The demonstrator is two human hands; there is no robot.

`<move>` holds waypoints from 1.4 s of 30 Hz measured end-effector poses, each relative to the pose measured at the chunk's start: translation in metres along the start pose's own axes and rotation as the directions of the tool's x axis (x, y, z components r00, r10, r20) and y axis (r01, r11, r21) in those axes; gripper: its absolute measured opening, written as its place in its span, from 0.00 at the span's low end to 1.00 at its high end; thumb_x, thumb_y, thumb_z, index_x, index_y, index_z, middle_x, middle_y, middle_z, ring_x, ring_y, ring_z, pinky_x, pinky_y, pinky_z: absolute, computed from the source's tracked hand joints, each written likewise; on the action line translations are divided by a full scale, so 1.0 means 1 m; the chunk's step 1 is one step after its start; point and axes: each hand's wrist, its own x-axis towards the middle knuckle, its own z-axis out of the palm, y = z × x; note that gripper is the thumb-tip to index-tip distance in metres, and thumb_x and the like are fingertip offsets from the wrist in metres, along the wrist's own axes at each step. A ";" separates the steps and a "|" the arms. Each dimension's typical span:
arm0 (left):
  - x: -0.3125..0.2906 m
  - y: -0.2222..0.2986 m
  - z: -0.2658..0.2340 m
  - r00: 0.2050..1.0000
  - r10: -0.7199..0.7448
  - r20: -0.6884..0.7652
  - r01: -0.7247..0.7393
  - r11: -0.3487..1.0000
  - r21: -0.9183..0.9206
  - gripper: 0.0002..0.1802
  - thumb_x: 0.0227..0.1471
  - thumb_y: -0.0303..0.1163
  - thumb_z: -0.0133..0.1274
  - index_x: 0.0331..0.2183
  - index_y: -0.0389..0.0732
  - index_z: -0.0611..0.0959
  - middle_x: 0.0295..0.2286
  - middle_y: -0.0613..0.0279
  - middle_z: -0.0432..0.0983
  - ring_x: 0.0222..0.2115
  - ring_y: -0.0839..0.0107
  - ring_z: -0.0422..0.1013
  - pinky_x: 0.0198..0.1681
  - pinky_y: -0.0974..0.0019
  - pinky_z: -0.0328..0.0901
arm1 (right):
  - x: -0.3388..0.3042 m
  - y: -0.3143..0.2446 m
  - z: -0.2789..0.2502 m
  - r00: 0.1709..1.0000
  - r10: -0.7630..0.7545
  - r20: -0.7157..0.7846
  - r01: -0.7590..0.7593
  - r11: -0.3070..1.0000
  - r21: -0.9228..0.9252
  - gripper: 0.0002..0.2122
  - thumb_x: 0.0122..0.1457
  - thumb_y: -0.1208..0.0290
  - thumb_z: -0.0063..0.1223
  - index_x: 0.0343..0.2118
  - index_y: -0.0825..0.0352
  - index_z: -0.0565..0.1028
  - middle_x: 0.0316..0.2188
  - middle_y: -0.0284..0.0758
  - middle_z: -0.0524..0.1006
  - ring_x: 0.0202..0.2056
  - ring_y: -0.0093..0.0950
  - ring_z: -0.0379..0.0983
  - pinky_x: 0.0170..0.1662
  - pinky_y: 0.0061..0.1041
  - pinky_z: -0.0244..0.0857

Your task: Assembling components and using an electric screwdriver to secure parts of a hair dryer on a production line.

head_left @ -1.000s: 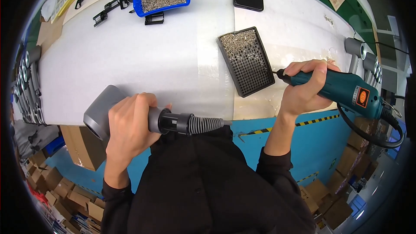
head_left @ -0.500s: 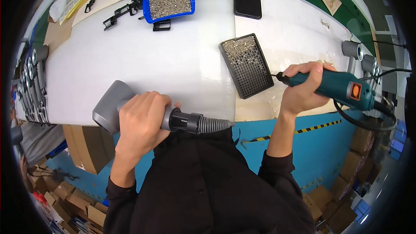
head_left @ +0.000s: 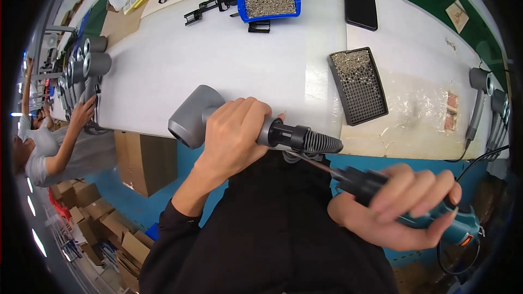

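Observation:
My left hand (head_left: 234,136) is wrapped round the handle of a grey hair dryer (head_left: 190,117), held over the table's near edge. The barrel points left. A black clip-like collar (head_left: 289,135) and a ribbed cord sleeve (head_left: 324,142) stick out on the right of that hand. In my right hand (head_left: 408,207), partly blurred, is a teal electric screwdriver (head_left: 460,226). Its long bit (head_left: 310,160) points up and left, ending just below the collar; I cannot tell whether it touches. To the right stands a black perforated tray (head_left: 368,103) with small screws (head_left: 351,61) at its far end.
A blue bin (head_left: 298,0) of screws stands at the back among black plastic parts (head_left: 210,5). A black flat tray (head_left: 359,2) lies right of it. Hair dryers stand at the left (head_left: 97,64) and right (head_left: 480,80) ends. A person (head_left: 60,147) works at far left.
My right hand has brought the screwdriver from beside the perforated tray down and left, to the dryer's handle end. The view has shifted left, showing another person. My left hand still grips the dryer.

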 end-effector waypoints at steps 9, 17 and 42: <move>-0.001 0.002 -0.002 1.000 -0.007 0.019 0.007 1.000 0.013 0.15 0.44 0.31 0.64 0.24 0.39 0.72 0.17 0.61 0.65 0.16 0.63 0.64 0.21 0.63 0.59 | -0.016 0.016 -0.011 0.987 0.137 0.089 -0.132 0.989 -0.064 0.14 0.66 0.66 0.33 0.50 0.68 0.56 0.27 0.41 0.66 0.14 0.34 0.65 0.16 0.34 0.69; -0.001 0.000 -0.002 1.000 -0.005 0.020 0.005 1.000 0.005 0.14 0.45 0.31 0.63 0.23 0.39 0.72 0.17 0.61 0.65 0.16 0.63 0.64 0.21 0.63 0.59 | -0.020 0.021 -0.013 0.980 0.172 0.099 -0.167 0.984 -0.057 0.13 0.65 0.67 0.33 0.50 0.67 0.55 0.27 0.41 0.66 0.15 0.34 0.66 0.16 0.34 0.70; 0.002 -0.001 0.001 0.999 0.019 0.032 -0.019 1.000 0.019 0.15 0.45 0.33 0.63 0.24 0.40 0.72 0.18 0.61 0.66 0.18 0.62 0.66 0.22 0.64 0.61 | -0.010 0.017 -0.020 0.966 0.216 0.140 -0.210 0.976 -0.056 0.15 0.66 0.59 0.36 0.47 0.66 0.61 0.27 0.40 0.68 0.17 0.35 0.70 0.16 0.35 0.72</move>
